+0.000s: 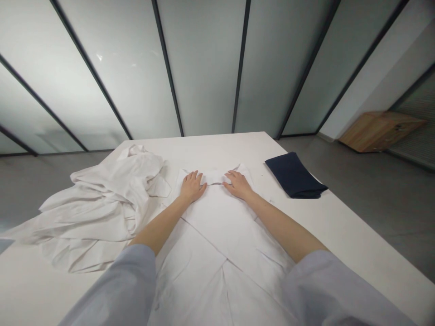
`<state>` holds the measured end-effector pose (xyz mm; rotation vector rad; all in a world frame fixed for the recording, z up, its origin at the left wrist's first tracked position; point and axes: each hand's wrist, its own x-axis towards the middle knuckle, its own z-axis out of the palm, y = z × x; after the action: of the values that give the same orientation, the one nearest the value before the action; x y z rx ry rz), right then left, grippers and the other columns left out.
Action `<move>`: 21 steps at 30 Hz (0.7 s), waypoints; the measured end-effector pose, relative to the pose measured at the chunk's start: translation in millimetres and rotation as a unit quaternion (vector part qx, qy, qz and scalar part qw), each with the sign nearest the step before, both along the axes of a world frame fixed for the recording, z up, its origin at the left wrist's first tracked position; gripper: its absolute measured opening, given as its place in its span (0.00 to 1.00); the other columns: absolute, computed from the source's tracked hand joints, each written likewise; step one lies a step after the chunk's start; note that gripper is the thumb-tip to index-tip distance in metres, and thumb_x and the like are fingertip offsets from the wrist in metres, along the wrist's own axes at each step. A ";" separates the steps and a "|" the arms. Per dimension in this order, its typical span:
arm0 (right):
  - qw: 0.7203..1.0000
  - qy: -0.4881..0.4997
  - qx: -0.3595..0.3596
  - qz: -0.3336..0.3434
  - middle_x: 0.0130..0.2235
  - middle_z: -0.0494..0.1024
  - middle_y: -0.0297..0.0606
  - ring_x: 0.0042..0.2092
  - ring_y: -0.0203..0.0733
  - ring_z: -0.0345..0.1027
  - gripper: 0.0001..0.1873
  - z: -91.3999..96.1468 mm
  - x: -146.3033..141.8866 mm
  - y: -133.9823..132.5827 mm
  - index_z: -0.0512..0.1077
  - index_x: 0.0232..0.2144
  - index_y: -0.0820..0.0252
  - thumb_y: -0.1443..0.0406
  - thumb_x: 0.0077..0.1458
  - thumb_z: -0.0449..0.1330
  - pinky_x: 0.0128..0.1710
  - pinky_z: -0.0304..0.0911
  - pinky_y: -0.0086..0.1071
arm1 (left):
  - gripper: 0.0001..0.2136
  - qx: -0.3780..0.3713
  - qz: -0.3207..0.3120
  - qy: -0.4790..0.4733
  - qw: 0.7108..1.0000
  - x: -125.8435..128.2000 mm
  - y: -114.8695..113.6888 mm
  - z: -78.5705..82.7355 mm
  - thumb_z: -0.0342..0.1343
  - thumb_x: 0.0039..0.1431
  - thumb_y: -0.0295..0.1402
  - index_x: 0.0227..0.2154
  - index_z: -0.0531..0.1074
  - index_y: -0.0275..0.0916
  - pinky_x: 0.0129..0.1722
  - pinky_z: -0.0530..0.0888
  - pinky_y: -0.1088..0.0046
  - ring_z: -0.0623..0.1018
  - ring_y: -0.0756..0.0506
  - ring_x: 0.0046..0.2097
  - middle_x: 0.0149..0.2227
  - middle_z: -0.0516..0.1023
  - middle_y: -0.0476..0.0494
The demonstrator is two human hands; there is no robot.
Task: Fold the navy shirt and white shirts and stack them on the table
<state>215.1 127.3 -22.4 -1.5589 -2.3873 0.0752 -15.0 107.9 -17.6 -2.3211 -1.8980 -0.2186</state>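
Note:
A white shirt (217, 226) lies spread on the table in front of me, its collar end farthest from me. On the left side of the collar rests my left hand (192, 186), fingers spread and flat on the cloth. My right hand (238, 184) lies on the collar's right side, also with its fingers apart. Between the two hands a dark curved gap shows at the neckline. The lower part of the shirt runs toward me, with creases and a centre pleat, and passes out of view between my sleeves.
A crumpled heap of white cloth (112, 203) covers the table's left side and hangs over its edge. Dark navy folded cloth (294, 176) sits at the right edge of the white table (210, 147). Frosted glass panels stand behind, and a wooden cabinet (377, 131) at far right.

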 end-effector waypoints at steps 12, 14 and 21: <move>0.973 -0.111 -0.198 -0.048 0.70 0.36 0.48 0.68 0.67 0.27 0.49 -0.7 -2.2 -56.3 0.43 0.68 0.55 0.35 0.54 0.37 0.59 0.33 0.66 | 0.41 -0.161 0.070 0.012 0.984 14.2 -55.9 -3.2 0.29 0.57 0.62 0.67 0.46 0.42 0.58 0.48 0.33 0.44 0.27 0.68 0.69 0.41 0.37; 0.977 -0.111 -0.179 -0.042 0.70 0.36 0.47 0.68 0.66 0.27 0.48 -3.5 -3.0 -41.4 0.42 0.68 0.55 0.35 0.54 0.37 0.60 0.32 0.65 | 0.41 -0.153 0.073 0.007 0.986 13.1 -39.9 -3.8 0.29 0.57 0.62 0.67 0.45 0.42 0.58 0.47 0.34 0.44 0.28 0.68 0.70 0.41 0.37; 0.986 -0.114 -0.078 -0.096 0.68 0.44 0.57 0.68 0.62 0.33 0.50 16.4 -17.7 1.4 0.45 0.67 0.66 0.37 0.55 0.41 0.63 0.30 0.55 | 0.36 -0.068 0.084 0.036 0.993 20.5 3.3 16.3 0.34 0.62 0.55 0.66 0.50 0.37 0.61 0.51 0.44 0.51 0.32 0.67 0.68 0.48 0.32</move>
<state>197.4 128.8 -6.0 -1.9609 -2.4349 0.0465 5.5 111.2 -1.3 -2.2003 -2.1197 0.0129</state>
